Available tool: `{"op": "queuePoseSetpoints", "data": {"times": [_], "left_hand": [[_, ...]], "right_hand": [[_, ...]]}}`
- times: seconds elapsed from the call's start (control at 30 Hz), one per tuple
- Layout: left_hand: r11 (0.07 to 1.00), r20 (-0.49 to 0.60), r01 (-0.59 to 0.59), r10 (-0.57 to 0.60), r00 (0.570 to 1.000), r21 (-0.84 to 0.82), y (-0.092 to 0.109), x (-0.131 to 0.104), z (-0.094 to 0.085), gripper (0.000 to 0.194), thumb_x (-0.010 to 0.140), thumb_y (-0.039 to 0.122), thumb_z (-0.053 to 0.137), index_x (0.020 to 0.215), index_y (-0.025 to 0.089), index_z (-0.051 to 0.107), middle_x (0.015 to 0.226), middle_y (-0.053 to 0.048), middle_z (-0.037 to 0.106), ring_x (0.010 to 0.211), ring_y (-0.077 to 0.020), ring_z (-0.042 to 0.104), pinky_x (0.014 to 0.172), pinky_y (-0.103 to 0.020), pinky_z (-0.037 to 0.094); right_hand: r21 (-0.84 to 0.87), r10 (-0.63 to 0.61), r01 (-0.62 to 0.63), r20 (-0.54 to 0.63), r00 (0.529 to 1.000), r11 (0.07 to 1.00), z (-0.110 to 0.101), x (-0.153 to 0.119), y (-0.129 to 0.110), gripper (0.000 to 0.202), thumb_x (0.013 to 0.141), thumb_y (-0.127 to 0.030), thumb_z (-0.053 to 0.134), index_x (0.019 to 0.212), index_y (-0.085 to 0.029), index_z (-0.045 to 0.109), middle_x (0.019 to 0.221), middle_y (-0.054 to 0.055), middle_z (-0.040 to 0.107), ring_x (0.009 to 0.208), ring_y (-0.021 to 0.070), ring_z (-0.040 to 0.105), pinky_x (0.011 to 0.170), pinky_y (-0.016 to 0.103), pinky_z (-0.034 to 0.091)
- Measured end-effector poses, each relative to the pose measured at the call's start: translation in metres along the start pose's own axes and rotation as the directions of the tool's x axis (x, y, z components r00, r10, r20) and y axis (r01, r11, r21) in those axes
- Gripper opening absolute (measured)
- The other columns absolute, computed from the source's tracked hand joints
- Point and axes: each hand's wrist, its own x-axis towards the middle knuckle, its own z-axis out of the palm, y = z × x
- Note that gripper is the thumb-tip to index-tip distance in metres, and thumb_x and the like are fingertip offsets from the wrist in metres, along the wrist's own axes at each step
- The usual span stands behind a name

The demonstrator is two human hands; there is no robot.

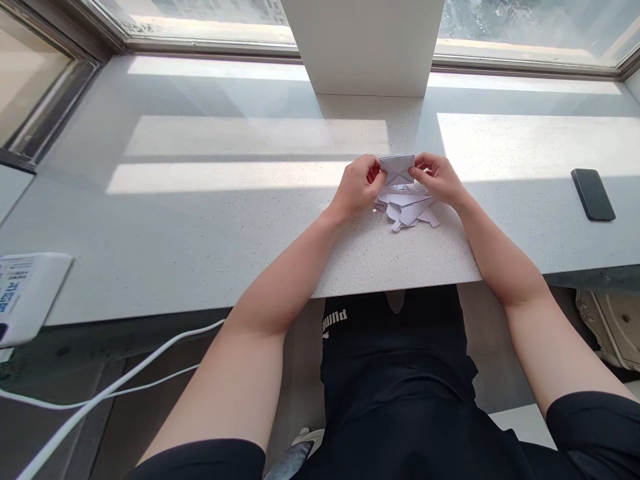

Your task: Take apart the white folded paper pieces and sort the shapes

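worn on the head, aimed forward and steeply down; looks from close above dark clothing (395,400), across white counter (225,253), with left hand (356,187) and right hand (441,179) at middle range, to windows (210,20) along the top edge

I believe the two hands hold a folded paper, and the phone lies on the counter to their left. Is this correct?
The side is wrong: the head view shows the phone on the counter to their right. The left hand and right hand do hold a folded paper.
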Motion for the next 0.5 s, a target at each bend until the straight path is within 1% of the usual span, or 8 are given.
{"op": "queuePoseSetpoints", "data": {"times": [0.07,0.13,0.17,0.23,0.3,0.37,0.43,0.5], "left_hand": [[0.999,-0.032,0.017,-0.018,0.999,-0.029,-0.002,-0.001,0.002,0.051,0.113,0.079,0.079,0.098,0.031,0.067,0.091,-0.007,0.072,0.089,-0.0284,0.066,0.080,-0.051,0.055],[0.999,-0.068,0.020,-0.022,0.997,-0.039,-0.008,0.001,0.002,0.046,0.111,0.073,0.083,0.100,0.031,0.070,0.093,-0.008,0.074,0.093,-0.0297,0.071,0.084,-0.050,0.059],[0.999,-0.094,0.018,-0.022,0.995,-0.041,-0.013,0.002,0.001,0.045,0.110,0.073,0.083,0.101,0.031,0.070,0.095,-0.008,0.075,0.095,-0.0299,0.072,0.086,-0.050,0.062],[0.998,-0.186,0.035,-0.044,0.982,-0.053,-0.023,0.008,-0.001,0.045,0.113,0.074,0.079,0.103,0.031,0.070,0.099,-0.009,0.076,0.097,-0.0294,0.074,0.089,-0.049,0.064],[0.993,-0.300,0.093,-0.112,0.947,-0.079,-0.034,0.014,-0.003,0.048,0.117,0.077,0.071,0.102,0.032,0.067,0.097,-0.007,0.073,0.093,-0.0283,0.072,0.086,-0.047,0.064],[0.986,-0.357,0.143,-0.166,0.919,-0.091,-0.042,0.019,-0.003,0.051,0.120,0.080,0.065,0.101,0.033,0.063,0.091,-0.005,0.068,0.088,-0.0274,0.070,0.083,-0.046,0.063],[0.986,-0.347,0.149,-0.168,0.923,-0.081,-0.046,0.022,0.000,0.052,0.122,0.079,0.066,0.100,0.032,0.062,0.088,-0.004,0.064,0.085,-0.0269,0.068,0.083,-0.046,0.063],[0.987,-0.324,0.140,-0.158,0.933,-0.078,-0.046,0.022,0.003,0.051,0.122,0.076,0.068,0.099,0.032,0.061,0.086,-0.004,0.062,0.084,-0.0265,0.066,0.083,-0.046,0.063]], "right_hand": [[0.020,-0.004,0.005,-0.022,1.000,1.000,0.000,0.000,0.002,0.065,0.095,-0.095,0.094,0.107,-0.033,0.083,0.108,0.009,0.082,0.108,0.0324,0.077,0.091,0.050,0.073],[0.033,-0.003,0.005,-0.038,0.999,0.999,-0.001,0.000,0.003,0.064,0.097,-0.094,0.094,0.108,-0.032,0.084,0.108,0.009,0.082,0.110,0.0324,0.077,0.094,0.051,0.073],[0.034,0.002,0.000,-0.048,0.999,0.999,-0.003,0.000,0.004,0.062,0.098,-0.092,0.094,0.109,-0.032,0.085,0.107,0.009,0.081,0.109,0.0323,0.077,0.094,0.052,0.073],[0.031,0.019,-0.017,-0.083,0.996,0.999,-0.010,0.004,0.006,0.058,0.100,-0.087,0.095,0.111,-0.031,0.085,0.105,0.008,0.079,0.107,0.0313,0.076,0.094,0.052,0.073],[0.024,0.045,-0.042,-0.133,0.990,0.999,-0.023,0.014,0.012,0.052,0.100,-0.079,0.096,0.111,-0.030,0.084,0.104,0.007,0.078,0.106,0.0300,0.075,0.095,0.052,0.074],[0.012,0.083,-0.082,-0.182,0.980,0.997,-0.038,0.033,0.022,0.044,0.099,-0.069,0.098,0.107,-0.028,0.081,0.103,0.007,0.076,0.106,0.0294,0.075,0.097,0.052,0.075],[-0.012,0.147,-0.153,-0.223,0.964,0.988,-0.054,0.060,0.035,0.037,0.098,-0.058,0.100,0.101,-0.028,0.077,0.100,0.006,0.075,0.105,0.0298,0.075,0.098,0.054,0.076],[-0.050,0.237,-0.258,-0.260,0.936,0.965,-0.066,0.093,0.050,0.033,0.098,-0.048,0.100,0.095,-0.029,0.074,0.097,0.005,0.072,0.103,0.0298,0.074,0.097,0.055,0.077]]}}
